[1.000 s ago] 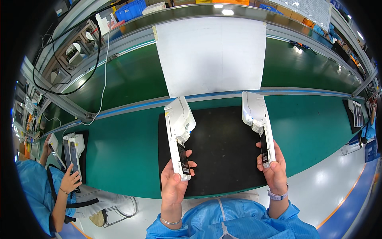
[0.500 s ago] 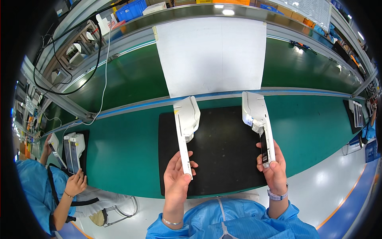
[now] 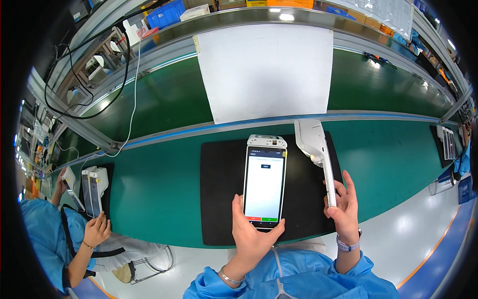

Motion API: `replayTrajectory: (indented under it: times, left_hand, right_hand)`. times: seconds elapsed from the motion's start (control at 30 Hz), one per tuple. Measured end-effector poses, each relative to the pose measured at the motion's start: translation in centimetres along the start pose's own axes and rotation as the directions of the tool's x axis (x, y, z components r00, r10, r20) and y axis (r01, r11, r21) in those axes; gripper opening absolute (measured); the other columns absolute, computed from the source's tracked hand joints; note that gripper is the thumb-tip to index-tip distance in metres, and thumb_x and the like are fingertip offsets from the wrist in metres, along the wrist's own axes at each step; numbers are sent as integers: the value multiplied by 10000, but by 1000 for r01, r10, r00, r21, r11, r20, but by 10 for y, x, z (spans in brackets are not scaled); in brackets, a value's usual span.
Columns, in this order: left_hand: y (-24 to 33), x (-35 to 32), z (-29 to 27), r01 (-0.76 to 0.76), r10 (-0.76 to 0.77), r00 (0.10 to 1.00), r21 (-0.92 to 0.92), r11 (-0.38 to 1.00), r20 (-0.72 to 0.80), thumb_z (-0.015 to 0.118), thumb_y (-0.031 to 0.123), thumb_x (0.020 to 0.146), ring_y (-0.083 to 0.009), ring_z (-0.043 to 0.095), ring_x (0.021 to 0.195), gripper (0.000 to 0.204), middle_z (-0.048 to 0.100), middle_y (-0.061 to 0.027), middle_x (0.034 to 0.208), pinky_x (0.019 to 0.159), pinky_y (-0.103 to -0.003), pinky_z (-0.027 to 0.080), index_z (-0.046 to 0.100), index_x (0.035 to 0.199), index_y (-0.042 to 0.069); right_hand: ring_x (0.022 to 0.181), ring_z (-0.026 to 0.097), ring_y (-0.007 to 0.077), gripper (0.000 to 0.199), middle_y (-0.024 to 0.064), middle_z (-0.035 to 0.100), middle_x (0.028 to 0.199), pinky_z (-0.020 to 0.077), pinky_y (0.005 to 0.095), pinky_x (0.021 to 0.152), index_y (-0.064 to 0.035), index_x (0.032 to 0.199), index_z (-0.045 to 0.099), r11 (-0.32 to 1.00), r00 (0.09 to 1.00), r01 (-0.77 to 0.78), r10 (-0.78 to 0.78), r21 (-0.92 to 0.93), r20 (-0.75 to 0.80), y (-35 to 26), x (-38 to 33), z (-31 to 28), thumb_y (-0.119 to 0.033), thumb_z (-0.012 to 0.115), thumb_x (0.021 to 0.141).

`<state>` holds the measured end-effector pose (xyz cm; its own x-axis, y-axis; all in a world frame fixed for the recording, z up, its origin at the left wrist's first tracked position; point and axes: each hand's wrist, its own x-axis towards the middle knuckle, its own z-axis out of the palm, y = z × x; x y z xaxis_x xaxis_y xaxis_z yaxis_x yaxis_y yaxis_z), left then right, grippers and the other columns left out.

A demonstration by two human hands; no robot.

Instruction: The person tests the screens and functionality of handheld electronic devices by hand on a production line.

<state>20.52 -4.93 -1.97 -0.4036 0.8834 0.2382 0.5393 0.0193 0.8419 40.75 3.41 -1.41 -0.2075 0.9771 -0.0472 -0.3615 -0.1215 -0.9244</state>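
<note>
screen text [image 3: 265,166]: too small | co-worker [image 3: 47,244]: cut off at left edge

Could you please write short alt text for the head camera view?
A person's left hand holds a white handheld terminal with its lit screen facing up, while the right hand holds a second terminal edge-on, both over a black mat on a green workbench.
</note>
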Motion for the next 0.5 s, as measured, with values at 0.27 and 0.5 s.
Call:
replayTrajectory:
  times: [0.27,0.5]
  left_hand:
    - [-2,-3,9,-65,82,994,200,978,-74,845,132,642,-344,548,1124,1016,456,-286,1258,941,-377,453,194,1380,-121]
    - [-6,-4,6,-134,147,988,223,966,-40,903,220,605,-354,540,1126,1101,451,-274,1268,943,-405,448,209,1391,-115]
  right_hand:
    - [1127,552,307,1192,226,449,1284,464,355,929,31,1476,45,751,956,278,-278,-599,95,13,-7,9,-119,816,579]
    - [1016,628,347,1237,270,532,1207,537,358,795,121,1431,127,286,912,324,-347,-902,217,17,-19,26,-307,901,565]
